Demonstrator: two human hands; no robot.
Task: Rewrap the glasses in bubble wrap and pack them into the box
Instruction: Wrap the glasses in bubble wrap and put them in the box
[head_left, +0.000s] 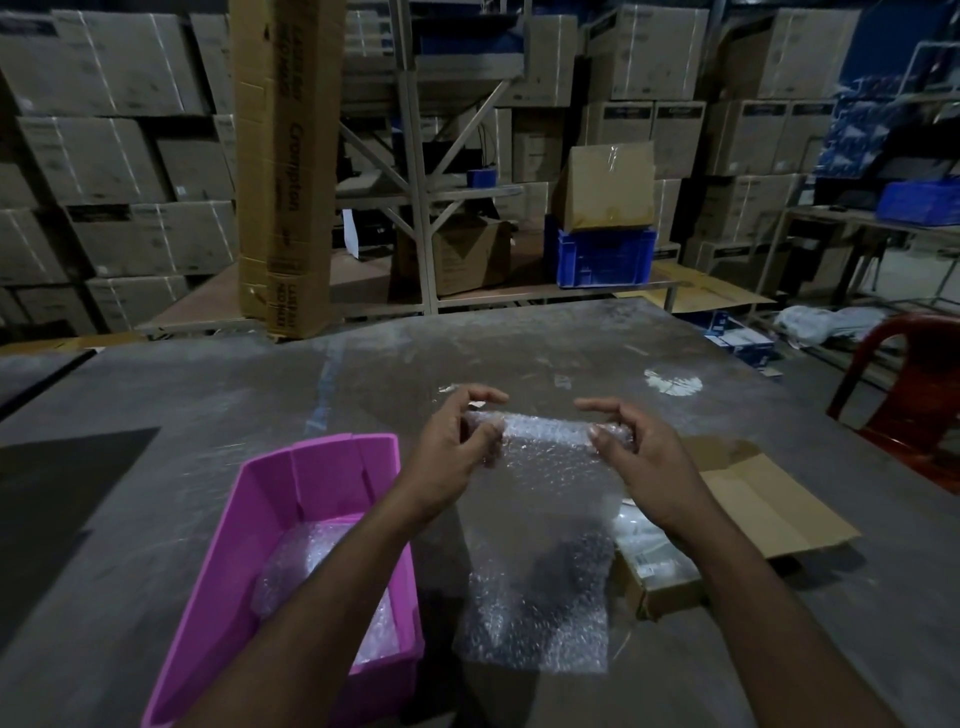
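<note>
Both hands work at the middle of a grey table (208, 405), holding a rolled bundle of bubble wrap (545, 423) lifted off the surface. The left hand (457, 441) pinches the roll's 9 o'clock end, thumb and fingers curled round it; the right hand (631, 441) grips the 3 o'clock end the same way, index finger stretched over the top. Whatever is inside the roll is hidden by the wrap, so I cannot tell if a glass sits there. From the roll a loose sheet hangs toward 6 o'clock, its lower edge lying on the table at about the level of the forearms.

At 8 o'clock from the hands stands a pink bin (322, 467), its near corner almost at the bottom of the view, with more crumpled wrap (317, 571) in it. The left forearm crosses over the bin's right wall. At 4 o'clock lies an open cardboard box (769, 509), flaps spread, its left edge just beside the hanging sheet. Bare tabletop stretches from the hands toward 12 o'clock up to the far edge. A red chair (904, 384) stands at 3 o'clock, past the table's right edge.
</note>
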